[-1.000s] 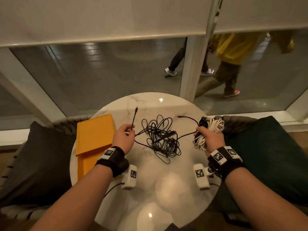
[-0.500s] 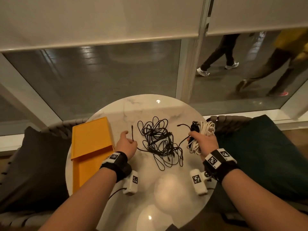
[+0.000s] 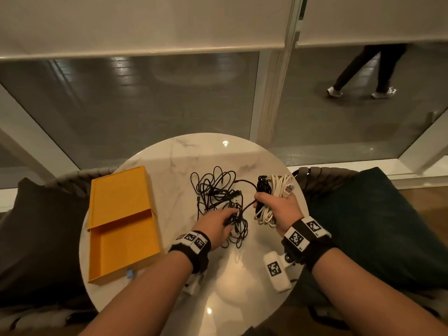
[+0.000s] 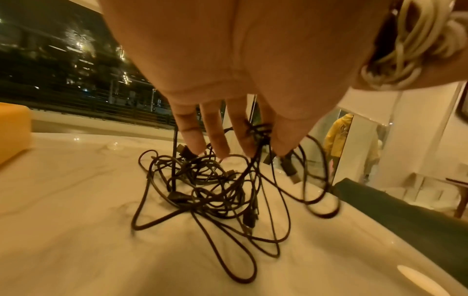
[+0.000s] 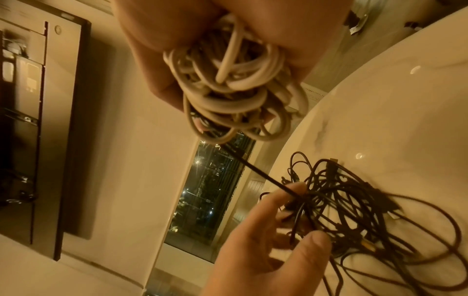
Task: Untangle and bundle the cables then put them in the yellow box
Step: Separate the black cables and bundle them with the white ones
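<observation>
A tangle of black cables point(image 3: 218, 195) lies in the middle of the round marble table point(image 3: 218, 299). My left hand point(image 3: 230, 215) reaches into its near side; in the left wrist view its thumb and fingers point(image 4: 243, 140) pinch a few black strands, which hang from them. My right hand point(image 3: 269, 204) grips a coiled bundle of white and black cable point(image 3: 278, 187) held upright at the table's right edge. A taut black strand point(image 5: 255, 170) runs from that bundle point(image 5: 235, 84) to the tangle. The open yellow box point(image 3: 121, 221) lies empty at the left.
Woven chairs with dark cushions flank the table, one on the left point(image 3: 36, 238) and one on the right point(image 3: 375, 226). A window with lowered blinds stands behind the table. Beyond the glass a person point(image 3: 363, 76) walks past.
My left hand has let go of the loose black cable end on the left and moved right into the tangle. The right hand keeps its bundle, almost still.
</observation>
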`<action>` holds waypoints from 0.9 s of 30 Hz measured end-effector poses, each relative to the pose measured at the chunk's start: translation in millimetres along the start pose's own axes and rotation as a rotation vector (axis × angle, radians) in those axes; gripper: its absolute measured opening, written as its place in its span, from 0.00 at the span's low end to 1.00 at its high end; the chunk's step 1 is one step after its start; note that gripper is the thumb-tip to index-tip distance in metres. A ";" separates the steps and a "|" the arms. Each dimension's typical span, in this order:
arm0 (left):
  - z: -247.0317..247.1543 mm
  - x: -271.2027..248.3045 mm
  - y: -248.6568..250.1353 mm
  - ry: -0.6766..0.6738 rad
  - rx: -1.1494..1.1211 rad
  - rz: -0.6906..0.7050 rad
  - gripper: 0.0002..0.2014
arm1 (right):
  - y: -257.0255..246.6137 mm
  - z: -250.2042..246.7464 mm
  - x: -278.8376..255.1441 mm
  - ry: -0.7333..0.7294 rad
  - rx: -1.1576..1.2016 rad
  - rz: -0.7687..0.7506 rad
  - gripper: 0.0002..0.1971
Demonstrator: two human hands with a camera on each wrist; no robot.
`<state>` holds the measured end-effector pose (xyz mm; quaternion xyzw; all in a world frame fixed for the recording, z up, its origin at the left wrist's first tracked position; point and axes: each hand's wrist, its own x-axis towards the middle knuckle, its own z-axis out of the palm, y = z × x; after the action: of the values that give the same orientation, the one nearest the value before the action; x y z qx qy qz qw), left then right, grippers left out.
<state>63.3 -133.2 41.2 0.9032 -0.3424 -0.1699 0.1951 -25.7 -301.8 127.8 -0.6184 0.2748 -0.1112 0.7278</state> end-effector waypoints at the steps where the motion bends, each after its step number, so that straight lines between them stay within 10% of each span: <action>1: 0.5 0.5 -0.7 0.007 -0.073 -0.021 0.17 | -1.3 -3.2 0.8 0.009 -0.014 -0.004 0.05; 9: -34.3 14.2 -17.8 0.362 -0.478 -0.358 0.11 | 21.3 -38.3 10.8 0.123 -0.178 0.118 0.06; 27: -81.7 13.2 -33.3 0.576 -0.828 -0.500 0.21 | 19.2 -57.8 44.3 0.486 -0.063 0.150 0.20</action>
<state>127.0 -100.0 94.0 0.8149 0.0444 -0.0776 0.5727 -23.7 -368.5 92.9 -0.5740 0.4898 -0.1936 0.6270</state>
